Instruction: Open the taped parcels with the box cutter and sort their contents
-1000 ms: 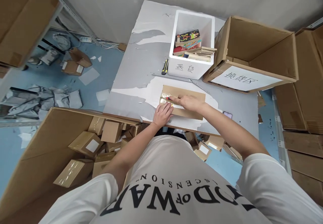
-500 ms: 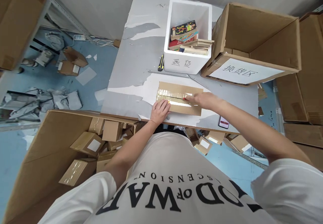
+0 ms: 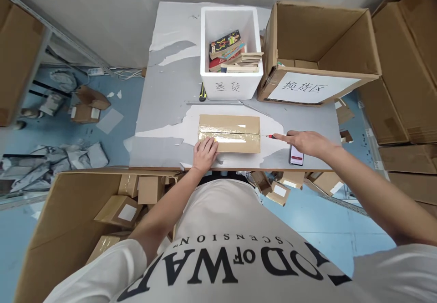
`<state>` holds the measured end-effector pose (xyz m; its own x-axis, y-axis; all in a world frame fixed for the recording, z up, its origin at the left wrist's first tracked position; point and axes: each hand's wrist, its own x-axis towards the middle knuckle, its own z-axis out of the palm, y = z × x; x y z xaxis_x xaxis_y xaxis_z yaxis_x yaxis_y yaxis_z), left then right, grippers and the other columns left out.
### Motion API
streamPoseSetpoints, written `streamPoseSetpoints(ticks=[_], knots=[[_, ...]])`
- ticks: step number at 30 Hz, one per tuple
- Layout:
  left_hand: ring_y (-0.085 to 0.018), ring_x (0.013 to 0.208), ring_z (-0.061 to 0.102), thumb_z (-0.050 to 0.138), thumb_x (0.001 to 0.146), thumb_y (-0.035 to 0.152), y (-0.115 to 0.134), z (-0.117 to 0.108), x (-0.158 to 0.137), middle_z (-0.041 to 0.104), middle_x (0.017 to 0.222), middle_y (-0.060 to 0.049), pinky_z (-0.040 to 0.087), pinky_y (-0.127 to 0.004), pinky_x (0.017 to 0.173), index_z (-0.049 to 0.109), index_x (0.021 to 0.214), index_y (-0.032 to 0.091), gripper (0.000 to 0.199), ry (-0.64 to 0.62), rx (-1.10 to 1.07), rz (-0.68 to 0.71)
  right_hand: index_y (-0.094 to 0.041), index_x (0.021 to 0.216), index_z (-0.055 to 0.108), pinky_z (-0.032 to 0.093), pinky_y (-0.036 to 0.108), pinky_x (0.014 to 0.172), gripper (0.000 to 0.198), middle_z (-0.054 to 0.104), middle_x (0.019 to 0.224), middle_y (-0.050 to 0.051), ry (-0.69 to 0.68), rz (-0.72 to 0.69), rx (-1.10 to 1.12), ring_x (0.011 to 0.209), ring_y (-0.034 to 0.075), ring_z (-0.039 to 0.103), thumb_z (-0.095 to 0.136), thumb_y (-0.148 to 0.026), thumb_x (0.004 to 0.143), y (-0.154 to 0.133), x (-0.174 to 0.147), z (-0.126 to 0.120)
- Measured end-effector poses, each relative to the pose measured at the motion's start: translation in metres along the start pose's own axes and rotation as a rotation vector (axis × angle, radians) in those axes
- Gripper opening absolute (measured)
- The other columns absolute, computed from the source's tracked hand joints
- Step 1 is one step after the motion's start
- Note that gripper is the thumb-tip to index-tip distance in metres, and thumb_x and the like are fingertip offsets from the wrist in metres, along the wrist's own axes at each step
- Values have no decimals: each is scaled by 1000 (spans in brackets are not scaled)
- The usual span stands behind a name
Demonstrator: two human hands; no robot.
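Observation:
A taped cardboard box [image 3: 235, 144] lies flat on the table, a slit running along its taped middle seam. My left hand [image 3: 205, 153] rests on its near left corner, fingers laid out flat over the cardboard. Off the box's right end, my right hand [image 3: 305, 141] is closed around a small red knife [image 3: 271, 136] whose thin blade points left toward the box. Most of the handle is hidden in the fingers. Just below that hand a phone [image 3: 296, 156] with a lit screen lies at the table's front edge.
Behind the box stand a white foam bin [image 3: 232, 85] holding several books and a large open carton [image 3: 321, 66] with a paper label. A yellow-black box cutter [image 3: 202, 93] lies by the bin. Below left, a big carton [image 3: 51, 216] holds several small boxes.
My right hand has drawn the knife rightward along the seam and off the box's end. My left hand stays on the box. The camera view has shifted, and the box appears straighter.

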<state>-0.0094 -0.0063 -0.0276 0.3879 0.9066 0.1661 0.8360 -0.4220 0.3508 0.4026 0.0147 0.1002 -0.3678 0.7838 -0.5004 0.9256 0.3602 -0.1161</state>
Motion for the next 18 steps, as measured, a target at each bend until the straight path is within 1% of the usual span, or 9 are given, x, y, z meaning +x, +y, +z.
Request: streamPoseSetpoints(ticks=[2,4,5,7,9,12,14,16,18], knots=[[-29,133,45,42,93,40,0,-5,1,55,138,-13,22,-47,110,57,130,25,43,4,19,11,-40,140,45,39,30,61,60,67,96,7,12,30,47,67,19,60,44,-19,84,10,-13,9],[-30,131,46,44,92,42,2,-12,4,56,136,-14,24,-47,108,58,128,24,43,-14,33,32,-36,140,46,43,31,64,54,68,99,7,82,76,180,74,21,62,44,-26,87,12,-26,23],[-31,130,47,45,91,45,3,-16,6,57,134,-15,24,-48,107,58,127,23,44,-32,40,44,-34,143,44,45,31,66,53,68,100,7,137,112,278,76,21,62,42,-30,90,10,-31,31],[-34,126,48,51,85,55,8,-26,14,57,132,-18,23,-49,107,59,125,21,53,-67,58,55,-30,148,35,49,31,65,56,69,99,6,237,205,529,69,19,61,38,-38,93,-5,-33,49],[-38,129,44,57,76,66,14,-34,27,51,136,-21,19,-53,109,56,127,18,70,-85,86,49,-26,151,29,50,30,57,60,69,95,4,278,300,819,55,14,56,36,-43,93,-27,-26,68],[-45,140,23,62,62,76,22,-40,49,32,151,-22,9,-58,111,44,140,16,100,-125,138,74,-24,152,24,49,27,48,69,66,102,5,359,327,1168,49,10,52,40,-50,91,-60,-4,88],[-47,143,12,62,58,79,25,-40,60,21,156,-21,3,-61,111,34,147,16,112,-190,160,102,-24,152,24,48,25,45,72,65,105,6,408,310,1306,51,9,52,43,-53,89,-74,8,95],[-47,144,9,60,58,80,26,-38,65,18,158,-20,1,-63,110,28,150,17,115,-248,170,101,-25,152,24,47,24,43,74,64,104,6,421,297,1386,51,8,51,45,-54,88,-81,13,98],[-47,144,8,58,60,80,27,-36,66,18,158,-20,0,-63,110,25,151,18,115,-268,174,85,-25,152,25,46,23,41,75,64,102,6,411,283,1427,51,8,51,47,-55,87,-83,13,99]])
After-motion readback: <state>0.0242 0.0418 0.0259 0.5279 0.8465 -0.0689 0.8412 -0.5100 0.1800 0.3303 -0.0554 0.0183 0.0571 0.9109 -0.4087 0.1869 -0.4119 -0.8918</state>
